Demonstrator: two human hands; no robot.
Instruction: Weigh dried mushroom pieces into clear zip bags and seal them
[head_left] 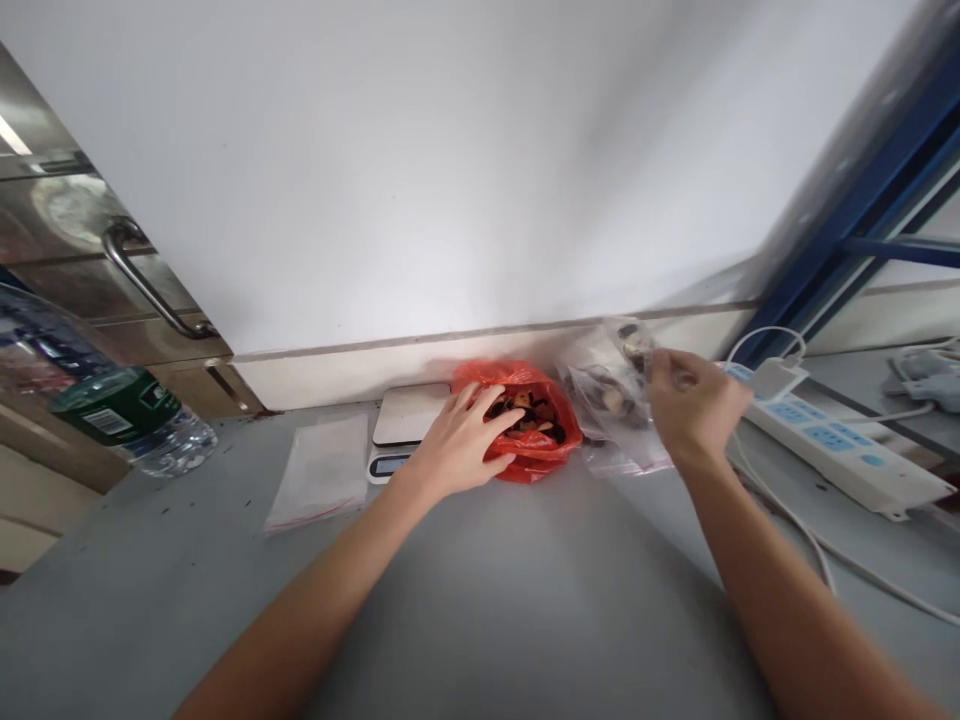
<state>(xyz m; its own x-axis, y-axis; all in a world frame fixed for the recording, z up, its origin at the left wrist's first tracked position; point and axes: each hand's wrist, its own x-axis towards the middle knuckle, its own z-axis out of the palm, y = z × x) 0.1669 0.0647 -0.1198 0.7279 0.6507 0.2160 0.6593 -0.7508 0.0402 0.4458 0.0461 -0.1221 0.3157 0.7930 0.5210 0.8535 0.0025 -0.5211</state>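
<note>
My left hand [469, 440] reaches over the left edge of a red plastic bag [536, 465], its fingers spread above dark and brown pieces [536, 415] inside. At the right, my right hand [694, 400] pinches a clear plastic bag [637, 345] with a few dark and pale pieces in it. More clear bags with similar contents [607, 400] lie against the wall, right of the red bag. Left of the red bag is a small white scale [409, 415], partly hidden by my left hand. A stack of flat clear bags [319, 475] lies beside the scale.
A large water bottle [135, 420] with a green label stands at the left, near a metal door handle [146, 285]. On the right lie a white power strip [840, 440] with a plugged-in charger [778, 378] and loose cables [795, 520]. A white wall [450, 200] rises behind.
</note>
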